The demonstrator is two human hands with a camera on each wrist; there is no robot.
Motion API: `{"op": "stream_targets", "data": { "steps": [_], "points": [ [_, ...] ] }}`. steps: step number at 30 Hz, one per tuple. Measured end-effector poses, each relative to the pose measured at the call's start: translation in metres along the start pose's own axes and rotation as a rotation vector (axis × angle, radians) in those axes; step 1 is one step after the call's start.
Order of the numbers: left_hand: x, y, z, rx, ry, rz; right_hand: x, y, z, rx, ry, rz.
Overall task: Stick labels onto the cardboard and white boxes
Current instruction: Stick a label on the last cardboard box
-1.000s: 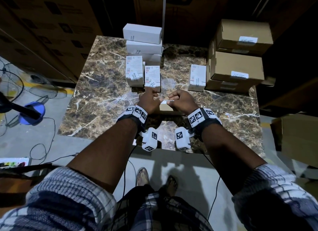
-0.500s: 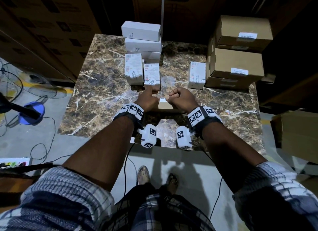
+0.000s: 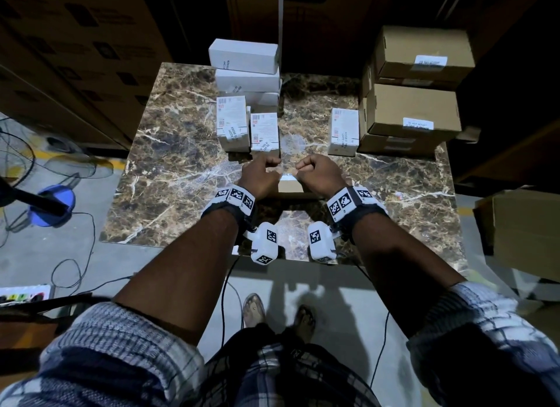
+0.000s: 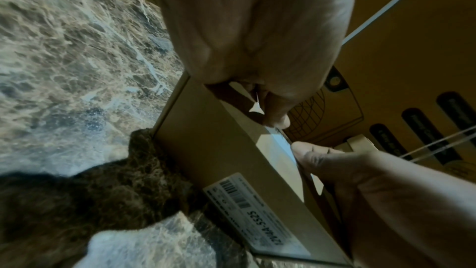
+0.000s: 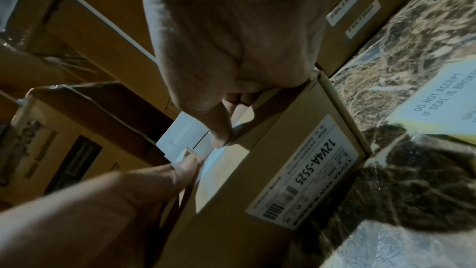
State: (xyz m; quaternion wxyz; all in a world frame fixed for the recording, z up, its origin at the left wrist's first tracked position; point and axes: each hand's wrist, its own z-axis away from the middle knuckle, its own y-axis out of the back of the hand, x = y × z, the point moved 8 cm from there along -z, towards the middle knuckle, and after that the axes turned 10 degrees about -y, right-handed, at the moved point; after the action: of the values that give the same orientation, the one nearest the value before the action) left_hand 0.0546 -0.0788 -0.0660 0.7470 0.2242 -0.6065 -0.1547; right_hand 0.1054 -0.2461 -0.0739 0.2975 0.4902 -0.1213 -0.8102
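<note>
A small cardboard box with a barcode sticker lies at the table's front middle. A white label lies across its top edge and folds onto the near side. My left hand and right hand sit on the box with fingers curled, each holding one end of the label. In the left wrist view my left hand pinches a white corner. In the right wrist view my right hand presses the label at the box edge. Labelled white boxes stand behind.
A stack of white boxes stands at the table's back. Labelled cardboard boxes are stacked at the right, with one white box beside them. A sheet of labels lies on the marble table. Cables and a fan are on the floor at the left.
The label was stretched between my two hands above the box. Both hands have come down with it, and it now lies on the box's top edge.
</note>
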Motion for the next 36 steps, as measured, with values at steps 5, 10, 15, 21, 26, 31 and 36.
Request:
{"op": "stream_targets", "data": {
  "steps": [5, 10, 15, 21, 26, 31, 36],
  "points": [
    [0.004, 0.001, 0.001, -0.025, -0.066, -0.016, -0.004, 0.000, 0.001, -0.161, 0.055, -0.012],
    [0.006, 0.005, 0.002, -0.059, -0.032, 0.027, -0.004, 0.000, -0.001, -0.132, 0.020, -0.041],
    [0.007, 0.004, 0.004, -0.035, -0.006, 0.022, -0.004, 0.001, 0.000, -0.103, 0.056, 0.016],
    [0.012, 0.009, 0.011, -0.002, -0.014, 0.050, -0.004, 0.001, -0.001, -0.177, 0.033, -0.046],
    [0.015, 0.011, 0.013, -0.012, 0.026, 0.110, -0.003, 0.000, 0.004, -0.018, 0.055, 0.006],
    [0.013, 0.011, 0.011, -0.030, 0.001, 0.050, -0.005, -0.001, 0.005, -0.039, 0.080, 0.029],
    [0.012, 0.010, 0.009, -0.059, -0.018, 0.006, -0.006, 0.003, 0.008, -0.016, 0.091, 0.087]
  ]
}}
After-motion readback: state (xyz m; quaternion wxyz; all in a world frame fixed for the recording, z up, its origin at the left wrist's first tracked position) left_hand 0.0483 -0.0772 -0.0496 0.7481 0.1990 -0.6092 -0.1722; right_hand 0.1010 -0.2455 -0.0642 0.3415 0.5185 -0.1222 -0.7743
